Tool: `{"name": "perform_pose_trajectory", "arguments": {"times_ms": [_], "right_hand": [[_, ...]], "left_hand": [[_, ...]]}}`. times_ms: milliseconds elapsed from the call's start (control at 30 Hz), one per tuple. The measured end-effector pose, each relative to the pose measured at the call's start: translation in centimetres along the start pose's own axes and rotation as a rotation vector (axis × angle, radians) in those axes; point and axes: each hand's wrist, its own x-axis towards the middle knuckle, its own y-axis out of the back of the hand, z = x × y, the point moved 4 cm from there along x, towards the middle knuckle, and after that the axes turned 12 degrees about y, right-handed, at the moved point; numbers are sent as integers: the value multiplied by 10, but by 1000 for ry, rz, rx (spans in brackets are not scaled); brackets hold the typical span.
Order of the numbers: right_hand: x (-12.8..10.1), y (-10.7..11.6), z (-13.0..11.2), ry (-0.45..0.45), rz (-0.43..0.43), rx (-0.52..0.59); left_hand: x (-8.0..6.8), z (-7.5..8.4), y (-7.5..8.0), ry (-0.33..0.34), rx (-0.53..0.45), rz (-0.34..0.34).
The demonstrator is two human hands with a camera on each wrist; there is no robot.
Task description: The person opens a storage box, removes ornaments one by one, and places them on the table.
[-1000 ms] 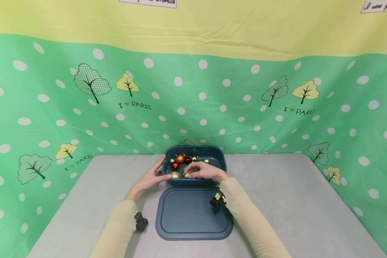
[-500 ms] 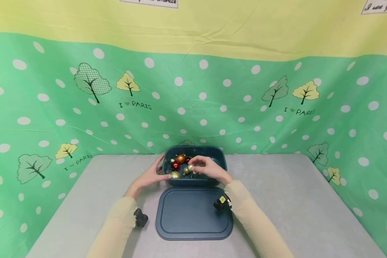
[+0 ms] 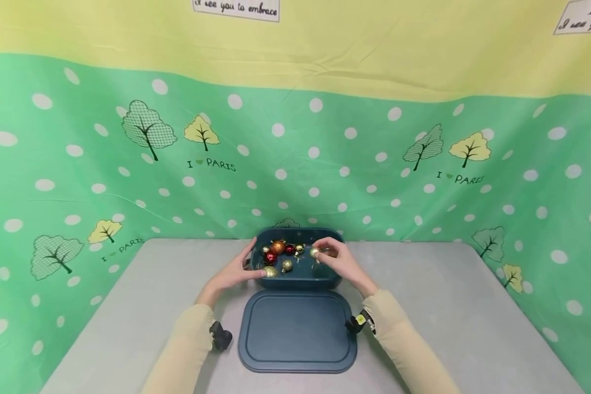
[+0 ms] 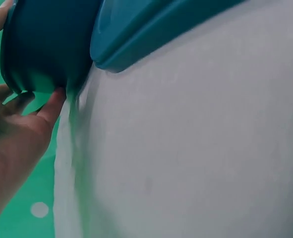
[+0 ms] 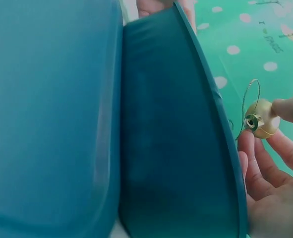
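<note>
My right hand (image 3: 342, 260) pinches a small gold Christmas bauble (image 5: 266, 119) between thumb and fingers over the right part of a dark blue box (image 3: 300, 283). In the right wrist view, a string loop hangs from its metal cap. My left hand (image 3: 233, 272) grips the box's left end, thumb at the front rim and fingers along the outer wall, as the left wrist view also shows. Inside lie a red bauble (image 3: 271, 257), an orange bauble (image 3: 278, 247), a glittery gold bauble (image 3: 271, 271) by the left thumb, and several other small baubles.
In front of the box a blue lid (image 3: 297, 331) lies flat on the grey table (image 3: 433, 306). A green and yellow printed cloth (image 3: 315, 153) hangs right behind the box and along both sides.
My right hand has lifted the gold bauble from the box's front middle and carried it rightward. Another gold bauble now shows where the hand was. The left hand keeps its place.
</note>
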Motion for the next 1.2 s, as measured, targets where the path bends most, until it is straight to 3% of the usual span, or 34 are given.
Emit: {"name": "perform_pose_trajectory", "arguments": {"times_ms": [167,433,600,1033,1200], "right_hand": [[-6,17,-2,-108,54,-25],[-13,50,-2,-101,67,-90],[-17,65,1,-124,88,-106],[-31,84,24,-182,154,-89],[-39,89,35,-214,149,-132]], "left_hand": [[-2,1,-1,11,-32,5],[-3,-2,-2,-8,-25,2],[-2,-2,-2,19,-2,8],[-2,-3,-3,34,7,7],[-2,-3,-2,47,0,8]]}}
